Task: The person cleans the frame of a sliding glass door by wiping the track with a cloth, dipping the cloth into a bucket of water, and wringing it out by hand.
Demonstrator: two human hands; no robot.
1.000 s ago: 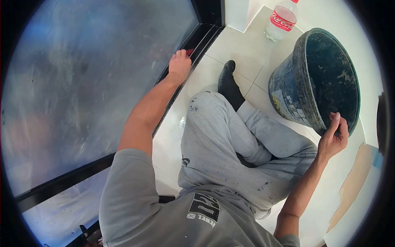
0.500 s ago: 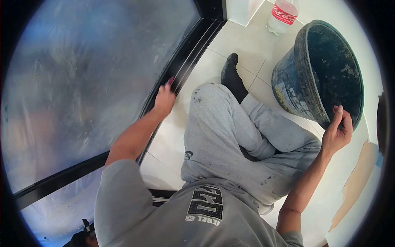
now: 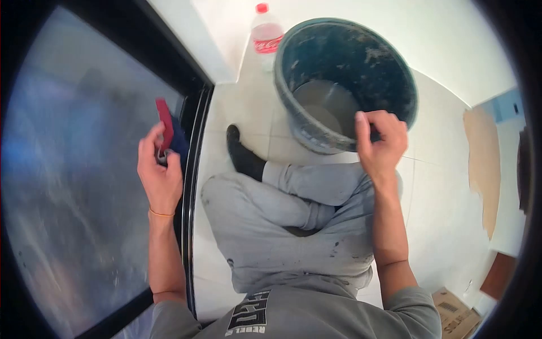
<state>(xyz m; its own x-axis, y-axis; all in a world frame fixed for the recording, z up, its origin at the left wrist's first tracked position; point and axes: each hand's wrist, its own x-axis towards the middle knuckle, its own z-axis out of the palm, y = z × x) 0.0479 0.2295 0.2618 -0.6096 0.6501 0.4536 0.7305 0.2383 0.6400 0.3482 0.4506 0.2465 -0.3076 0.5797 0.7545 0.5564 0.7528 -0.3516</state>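
My left hand (image 3: 161,175) is raised in front of the glass door, fingers closed round a flat, slightly bent red tool (image 3: 164,121). A small grey part of the tool shows between finger and thumb; its exact kind I cannot tell. At the near rim of a big dark green bucket (image 3: 389,70), my right hand (image 3: 384,141) is closed on the edge, thumb and curled fingers at the rim. Murky grey liquid (image 3: 330,104) lies in the bottom of the bucket, whose walls carry dried splatter.
Along my left runs the black door frame (image 3: 195,141) around smeared glass (image 3: 84,169). A Coca-Cola bottle (image 3: 266,42) stands behind the bucket on the pale tiled floor (image 3: 254,135). My crossed legs (image 3: 282,226) lie below the bucket. A cardboard box (image 3: 454,313) sits at lower right.
My left hand has come up off the door track with the red tool. The view has swung right, and the bucket now tilts towards me, its inside showing.
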